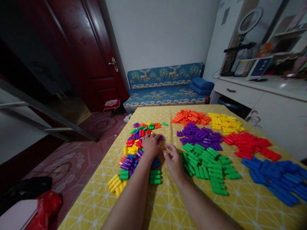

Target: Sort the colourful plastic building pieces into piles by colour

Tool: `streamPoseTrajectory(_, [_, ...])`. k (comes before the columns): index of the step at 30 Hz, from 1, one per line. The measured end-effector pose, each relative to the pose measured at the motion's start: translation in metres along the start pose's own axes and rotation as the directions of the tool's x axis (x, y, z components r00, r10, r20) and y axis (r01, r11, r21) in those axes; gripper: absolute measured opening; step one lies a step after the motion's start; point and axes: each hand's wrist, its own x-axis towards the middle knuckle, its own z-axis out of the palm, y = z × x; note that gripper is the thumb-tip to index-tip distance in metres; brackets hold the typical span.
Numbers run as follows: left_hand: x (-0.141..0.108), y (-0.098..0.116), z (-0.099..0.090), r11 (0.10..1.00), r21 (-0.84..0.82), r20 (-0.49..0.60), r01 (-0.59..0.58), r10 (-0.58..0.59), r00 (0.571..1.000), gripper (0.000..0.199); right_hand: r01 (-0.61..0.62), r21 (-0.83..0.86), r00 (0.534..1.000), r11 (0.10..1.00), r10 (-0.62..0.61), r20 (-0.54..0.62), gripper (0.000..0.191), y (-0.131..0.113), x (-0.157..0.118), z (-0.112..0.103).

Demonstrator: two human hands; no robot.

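Observation:
My left hand [152, 145] lies over the right side of a mixed heap of coloured plastic pieces [133, 149], its fingers bent around a purple piece [161, 138] at the fingertips. Just to its right, my right hand [173, 155] hovers with fingers apart and nothing visible in it, beside the green pile [207, 159]. Beyond the green pieces sits a purple pile [201, 135]. An orange pile [189, 117] and a yellow pile [225, 123] are at the far side. Red pieces [250, 145] and blue pieces [275, 175] form piles on the right.
A yellow patterned cloth [163, 210] covers the table. Behind it stands a blue patterned sofa [163, 84]. At the right is a white cabinet [275, 108]; at the left are a dark red door [88, 48] and a small stool [112, 104].

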Motion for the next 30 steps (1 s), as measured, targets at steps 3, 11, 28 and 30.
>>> streamPoseTrajectory(3, [0.0, -0.001, -0.001, 1.0, -0.024, -0.024, 0.006, -0.006, 1.0, 0.032, -0.002, 0.013, 1.0, 1.0, 0.002, 0.017, 0.037, 0.001, 0.0, 0.0])
streamPoseTrajectory(11, [0.001, -0.002, -0.001, 0.972, -0.229, -0.222, -0.048, -0.004, 0.975, 0.038, 0.051, -0.006, 0.998, 0.999, -0.051, -0.023, 0.049, -0.002, -0.004, -0.002])
streamPoseTrajectory(28, [-0.008, -0.002, -0.001, 0.819, -0.543, -0.152, -0.184, 0.12, 0.981, 0.054, 0.113, 0.01, 0.993, 0.994, -0.113, 0.019, 0.039, -0.014, -0.005, -0.002])
streamPoseTrajectory(30, [-0.007, -0.002, -0.001, 0.817, -0.558, -0.166, -0.148, 0.065, 0.984, 0.054, 0.073, 0.046, 0.997, 0.996, -0.074, 0.009, 0.037, -0.022, -0.003, -0.005])
